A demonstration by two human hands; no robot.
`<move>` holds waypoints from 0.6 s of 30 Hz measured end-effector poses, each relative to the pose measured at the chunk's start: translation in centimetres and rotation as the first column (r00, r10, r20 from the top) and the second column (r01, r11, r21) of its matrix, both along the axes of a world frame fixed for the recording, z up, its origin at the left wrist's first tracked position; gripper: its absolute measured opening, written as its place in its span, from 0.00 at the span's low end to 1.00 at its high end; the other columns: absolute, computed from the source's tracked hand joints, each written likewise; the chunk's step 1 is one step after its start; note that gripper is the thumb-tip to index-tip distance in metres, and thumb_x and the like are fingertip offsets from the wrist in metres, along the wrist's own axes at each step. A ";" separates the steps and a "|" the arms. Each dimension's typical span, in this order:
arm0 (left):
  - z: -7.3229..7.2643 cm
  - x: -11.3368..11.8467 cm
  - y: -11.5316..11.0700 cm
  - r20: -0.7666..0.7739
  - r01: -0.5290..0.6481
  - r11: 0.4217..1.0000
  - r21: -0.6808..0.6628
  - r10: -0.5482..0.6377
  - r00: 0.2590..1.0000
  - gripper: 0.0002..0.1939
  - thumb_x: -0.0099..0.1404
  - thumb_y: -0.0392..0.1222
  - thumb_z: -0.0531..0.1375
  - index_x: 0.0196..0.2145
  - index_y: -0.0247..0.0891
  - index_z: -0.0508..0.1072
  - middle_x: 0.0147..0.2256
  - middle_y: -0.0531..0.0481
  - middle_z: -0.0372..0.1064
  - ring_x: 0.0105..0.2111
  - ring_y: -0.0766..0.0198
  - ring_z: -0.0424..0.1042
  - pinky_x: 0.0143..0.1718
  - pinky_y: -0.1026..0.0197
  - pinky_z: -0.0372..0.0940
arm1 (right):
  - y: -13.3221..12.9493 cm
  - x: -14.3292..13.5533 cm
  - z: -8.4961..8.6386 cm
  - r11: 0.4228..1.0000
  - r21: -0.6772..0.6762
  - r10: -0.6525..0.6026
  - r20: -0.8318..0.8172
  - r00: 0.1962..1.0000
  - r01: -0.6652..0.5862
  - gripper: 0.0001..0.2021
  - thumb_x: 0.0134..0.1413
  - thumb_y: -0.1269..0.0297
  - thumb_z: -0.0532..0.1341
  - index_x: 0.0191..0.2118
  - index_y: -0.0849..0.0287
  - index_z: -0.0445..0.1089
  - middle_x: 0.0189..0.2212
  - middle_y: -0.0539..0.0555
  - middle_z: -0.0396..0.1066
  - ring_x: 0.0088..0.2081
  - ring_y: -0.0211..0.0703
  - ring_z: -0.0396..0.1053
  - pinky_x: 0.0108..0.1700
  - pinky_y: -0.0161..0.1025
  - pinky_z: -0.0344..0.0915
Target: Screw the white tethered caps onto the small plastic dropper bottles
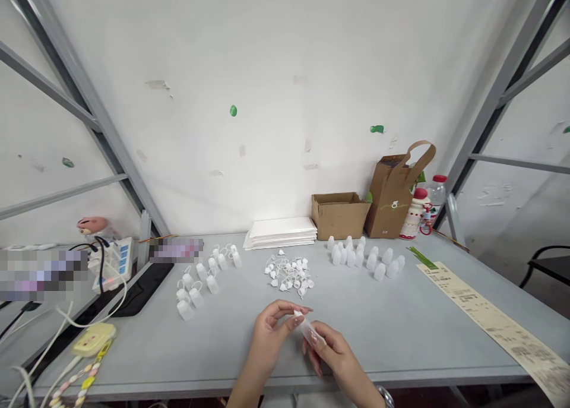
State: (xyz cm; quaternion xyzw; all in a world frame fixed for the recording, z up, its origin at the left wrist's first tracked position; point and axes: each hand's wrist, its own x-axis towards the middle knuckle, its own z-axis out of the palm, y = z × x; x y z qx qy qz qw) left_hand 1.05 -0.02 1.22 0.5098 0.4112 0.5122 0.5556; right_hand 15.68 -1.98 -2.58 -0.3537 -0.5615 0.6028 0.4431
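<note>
The right hand (332, 344) wraps the body of a bottle (315, 337) above the table's (155, 348) near side, apparently steadying it while the left hand (274, 325) pinches its white tip (298, 315) (full seating cannot be confirmed). Loose caps (296, 282) lie just ahead, between looped bottles (212, 284) and loopless bottles (351, 258), seemingly to keep kinds separate within reach. Both forearms angle inward, fingers curled, hands nearly meeting.

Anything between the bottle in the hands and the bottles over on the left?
Just the left hand, which is at the tip of the held bottle. Past it, nothing visible stands on the tabletop before the bottles on the left.
</note>
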 end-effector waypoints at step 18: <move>-0.2 -0.7 0.1 -0.203 0.033 0.999 0.006 -0.031 0.979 0.07 0.49 0.37 0.64 0.29 0.41 0.78 0.34 0.47 0.77 0.40 0.53 0.71 0.45 0.57 0.61 | -0.1 -0.1 0.2 0.999 0.032 0.005 0.003 1.000 -0.005 0.17 0.57 0.50 0.52 0.28 0.59 0.65 0.16 0.44 0.57 0.18 0.33 0.54 0.24 0.32 0.53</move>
